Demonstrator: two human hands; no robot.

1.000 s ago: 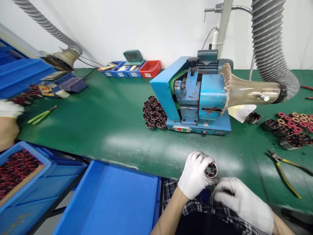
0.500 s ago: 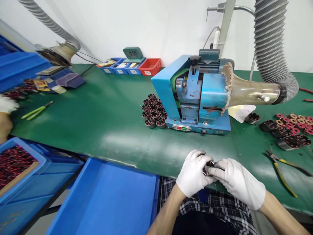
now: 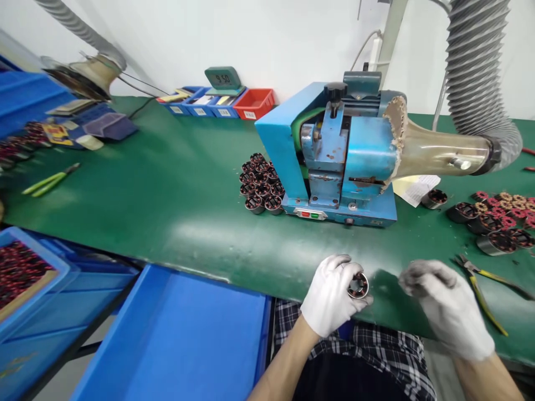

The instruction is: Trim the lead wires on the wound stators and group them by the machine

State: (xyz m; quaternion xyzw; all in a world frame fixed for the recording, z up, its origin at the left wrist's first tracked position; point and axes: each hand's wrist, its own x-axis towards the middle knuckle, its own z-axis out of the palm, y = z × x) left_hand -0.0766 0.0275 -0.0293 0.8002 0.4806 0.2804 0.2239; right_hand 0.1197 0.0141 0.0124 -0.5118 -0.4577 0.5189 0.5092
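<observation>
In a white glove, my left hand [image 3: 333,292] is wrapped round a motor stator [image 3: 358,285], a short metal ring with dark and copper-coloured windings inside. Its open end faces up toward me, above the front edge of the green table. My right hand [image 3: 447,303], also gloved, is apart from it to the right, between the stator and the yellow-handled cutting pliers [image 3: 480,284]. Motion blurs its curled fingers, and I cannot make out whether anything is in them. More stators [image 3: 261,184] of the same sort stand grouped left of the blue machine.
A blue belt machine [image 3: 330,161] with a suction hose [image 3: 478,67] stands behind my hands. Several stators and red and tan winding cores [image 3: 505,209] lie at the right. Blue bins [image 3: 179,328] sit below the table's left front edge. Green-handled pliers [image 3: 50,181] lie far left.
My right hand has moved off the stator to the right. My left hand still holds it, its opening now uncovered. The view has shifted slightly, and a gloved co-worker's hand at far left has mostly left it.
</observation>
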